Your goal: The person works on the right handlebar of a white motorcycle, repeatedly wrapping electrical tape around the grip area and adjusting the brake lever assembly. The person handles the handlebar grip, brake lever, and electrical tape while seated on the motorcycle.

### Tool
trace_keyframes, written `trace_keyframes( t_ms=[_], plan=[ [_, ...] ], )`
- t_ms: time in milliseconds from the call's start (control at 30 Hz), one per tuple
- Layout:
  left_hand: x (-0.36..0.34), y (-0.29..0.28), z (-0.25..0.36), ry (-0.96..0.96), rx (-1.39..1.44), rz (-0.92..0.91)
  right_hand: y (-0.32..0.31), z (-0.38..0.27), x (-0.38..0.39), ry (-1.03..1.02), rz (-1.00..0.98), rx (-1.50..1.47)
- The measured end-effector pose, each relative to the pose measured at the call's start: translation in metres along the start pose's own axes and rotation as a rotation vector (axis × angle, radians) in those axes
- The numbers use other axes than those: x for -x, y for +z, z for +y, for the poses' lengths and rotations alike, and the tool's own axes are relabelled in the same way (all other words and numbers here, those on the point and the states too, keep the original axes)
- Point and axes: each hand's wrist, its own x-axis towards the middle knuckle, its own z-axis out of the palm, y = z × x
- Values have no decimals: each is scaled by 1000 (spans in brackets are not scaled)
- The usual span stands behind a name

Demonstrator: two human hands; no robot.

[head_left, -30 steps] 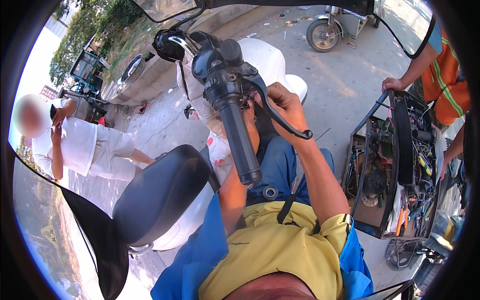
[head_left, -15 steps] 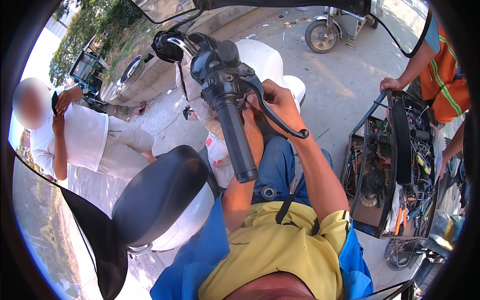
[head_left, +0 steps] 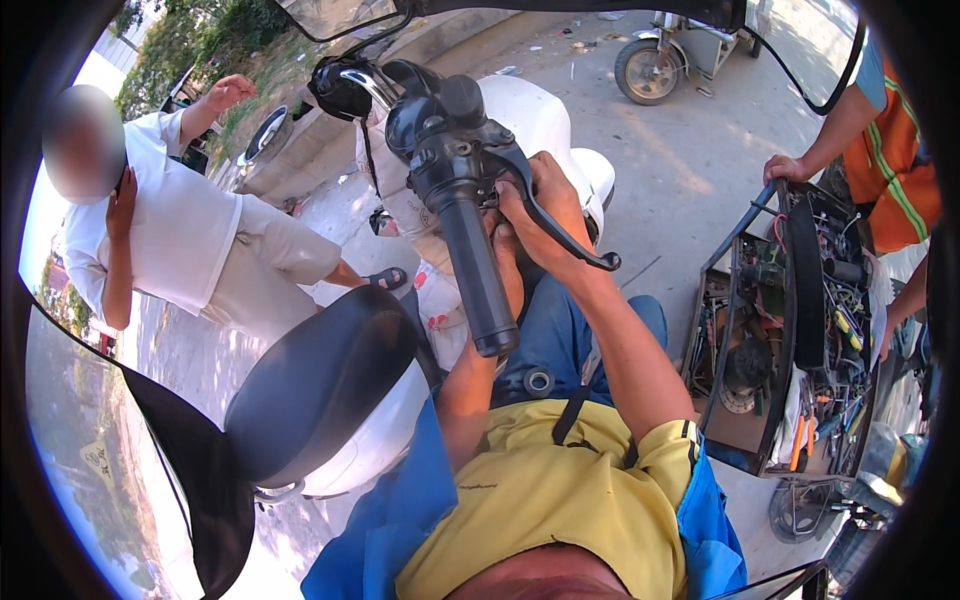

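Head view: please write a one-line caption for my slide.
Both hands work at a scooter's brake lever beside the handlebar grip.

Location: outdoor roadside repair spot for scooters, on a paved concrete yard (head_left: 700,170); indicators: a white scooter (head_left: 540,120) with black seat (head_left: 320,380) and handlebar grip (head_left: 475,270) in work; an open tool crate (head_left: 790,340) holding pliers, cables and parts; a parked wheeled vehicle (head_left: 650,65) behind; grass and trees (head_left: 190,40) at the edge.

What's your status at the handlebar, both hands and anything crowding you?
Right hand gripping at brake lever base. Left hand behind black grip, mostly hidden. Toolbox at right, bystander's hand on it; nothing blocking.
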Motion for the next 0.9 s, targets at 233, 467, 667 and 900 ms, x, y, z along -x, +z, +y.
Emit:
trace_keyframes(
  t_ms=[233, 467, 667, 900],
  plan=[
    [-11, -14, -36, -487, 638, -42, 1, 10, -1, 74, -40, -137],
    [-20, -2, -31, -128, 314, -11, 2, 13, -1, 67, -61, -225],
    [-14, -6, -41, -238, 553, 13, 11, 12, 2, 126, -34, -275],
    [-28, -7, -42, -546, 871, -28, 10, 21, 2, 133, 52, -195]
  ],
)
